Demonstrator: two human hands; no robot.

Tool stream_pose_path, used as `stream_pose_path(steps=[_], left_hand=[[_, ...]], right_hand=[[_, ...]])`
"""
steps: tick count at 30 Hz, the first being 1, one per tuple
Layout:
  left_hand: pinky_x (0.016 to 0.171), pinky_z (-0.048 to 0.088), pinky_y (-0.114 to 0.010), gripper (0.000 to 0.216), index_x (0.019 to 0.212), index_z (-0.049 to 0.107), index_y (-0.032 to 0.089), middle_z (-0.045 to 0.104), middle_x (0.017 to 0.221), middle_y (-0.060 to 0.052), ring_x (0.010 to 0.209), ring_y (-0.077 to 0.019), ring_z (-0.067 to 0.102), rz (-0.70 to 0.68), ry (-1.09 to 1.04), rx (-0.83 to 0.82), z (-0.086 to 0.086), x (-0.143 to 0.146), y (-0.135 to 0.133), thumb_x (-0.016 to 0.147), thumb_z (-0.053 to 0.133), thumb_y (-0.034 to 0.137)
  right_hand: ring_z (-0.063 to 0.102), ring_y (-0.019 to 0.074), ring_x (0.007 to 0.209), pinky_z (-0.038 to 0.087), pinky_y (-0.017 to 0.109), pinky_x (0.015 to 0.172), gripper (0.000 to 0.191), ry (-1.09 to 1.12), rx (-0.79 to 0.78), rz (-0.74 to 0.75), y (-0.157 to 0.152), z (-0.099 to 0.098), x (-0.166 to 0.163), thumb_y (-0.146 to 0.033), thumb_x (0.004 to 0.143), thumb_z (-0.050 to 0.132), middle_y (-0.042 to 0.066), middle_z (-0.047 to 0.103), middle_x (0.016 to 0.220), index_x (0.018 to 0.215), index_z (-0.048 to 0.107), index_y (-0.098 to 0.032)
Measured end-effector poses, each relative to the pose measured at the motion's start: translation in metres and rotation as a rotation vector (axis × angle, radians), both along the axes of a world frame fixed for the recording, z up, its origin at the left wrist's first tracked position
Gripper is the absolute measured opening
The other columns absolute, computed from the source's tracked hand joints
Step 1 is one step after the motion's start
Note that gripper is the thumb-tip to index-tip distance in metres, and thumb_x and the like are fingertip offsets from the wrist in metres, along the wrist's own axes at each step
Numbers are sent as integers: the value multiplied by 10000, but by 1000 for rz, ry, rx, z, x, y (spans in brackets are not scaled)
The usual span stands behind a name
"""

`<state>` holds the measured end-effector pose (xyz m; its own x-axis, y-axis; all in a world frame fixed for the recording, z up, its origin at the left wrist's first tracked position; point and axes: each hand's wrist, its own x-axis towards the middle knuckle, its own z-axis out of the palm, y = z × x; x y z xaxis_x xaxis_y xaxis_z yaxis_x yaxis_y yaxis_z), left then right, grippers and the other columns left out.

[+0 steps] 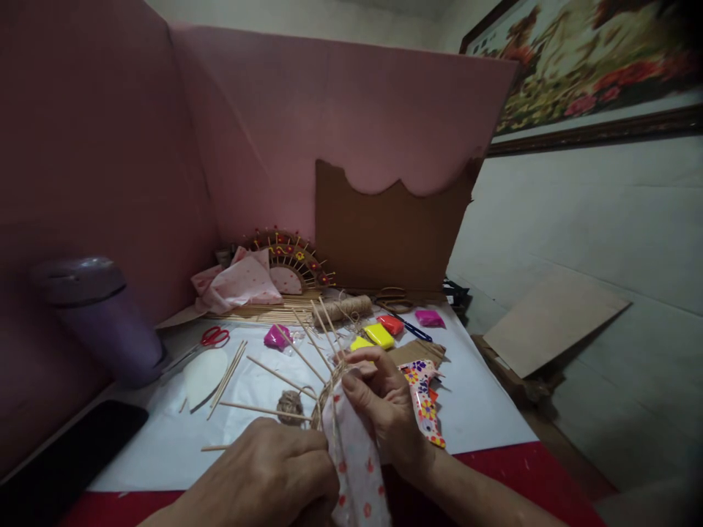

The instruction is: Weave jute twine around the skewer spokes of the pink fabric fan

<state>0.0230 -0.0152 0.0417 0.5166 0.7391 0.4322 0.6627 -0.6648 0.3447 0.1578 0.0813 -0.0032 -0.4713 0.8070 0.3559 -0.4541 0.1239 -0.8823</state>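
Note:
Both hands hold a small craft piece (351, 446) low in the middle of the view: a fan shape covered in pink patterned fabric, with thin wooden sticks (285, 377) fanning out to the upper left and jute twine woven round its rim. My left hand (269, 476) is closed round its lower left side. My right hand (384, 402) pinches the upper edge, fingers curled over the twine. A small ball of jute twine (290, 404) lies just left of the piece.
White paper (483, 395) covers a red table. On it lie red-handled scissors (214, 337), loose sticks (228, 377), a twine spool (343, 307), clay packets (378, 335), a flowered glue gun (422, 402), a finished fan (288, 263). A purple tumbler (104, 315) and black phone (71, 461) sit left.

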Motion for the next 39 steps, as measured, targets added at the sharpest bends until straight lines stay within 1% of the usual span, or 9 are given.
stream_pose_path(steps=[7,12,20,23,26,29,33,35,39], left_hand=[[402,253,-199,173,625,496,181,495,524,29,422,-70,397,10,-55,-4,0,1,-3,693,418,42],[401,260,-194,179,641,500,190,500,521,38,415,-66,413,-4,-61,34,6,0,-6,701,433,36],[415,275,-208,186,693,559,193,500,487,30,410,-72,411,78,6,91,29,1,-9,765,437,72],[428,286,-228,190,715,593,195,522,503,18,437,-88,427,122,76,132,39,-2,-10,791,449,97],[516,365,-250,169,699,620,213,537,504,17,487,-114,448,172,95,159,54,-9,-8,786,500,132],[662,433,-279,137,671,632,218,580,553,14,619,-141,521,202,-19,84,72,-20,-5,765,553,158],[535,444,-204,55,734,656,188,635,662,5,614,-114,542,313,-450,-181,88,-41,2,735,617,227],[478,409,-168,75,754,660,174,635,654,15,563,-83,521,383,-635,-222,90,-54,9,708,649,232],[668,452,-194,118,814,664,144,673,814,-9,767,-109,576,444,-683,-270,83,-72,25,697,655,148]], right_hand=[[515,162,776,402,307,738,115,-132,258,-116,3,-4,5,-259,795,549,28,593,799,841,653,-244],[535,179,768,412,342,763,142,-141,333,-63,7,-4,11,-282,803,518,33,598,774,816,654,-245],[524,183,803,375,374,832,194,-129,459,-18,14,-3,14,-224,815,469,32,578,816,900,638,-264],[519,177,779,387,360,790,188,-146,482,-34,14,-1,14,-222,818,462,28,565,795,884,635,-259],[515,171,752,398,338,734,181,-150,501,-56,14,1,14,-223,821,458,30,556,775,871,630,-245],[519,174,754,401,335,731,170,-146,502,-57,14,0,14,-214,814,468,32,561,773,870,627,-238],[523,176,763,395,348,750,184,-144,487,-61,14,-2,15,-204,816,466,31,576,775,880,634,-243],[526,178,762,394,353,751,189,-136,482,-63,13,-2,15,-206,818,463,31,578,772,880,638,-243],[522,180,772,388,367,776,193,-128,494,-54,13,-2,15,-205,821,457,32,575,776,890,634,-241]])
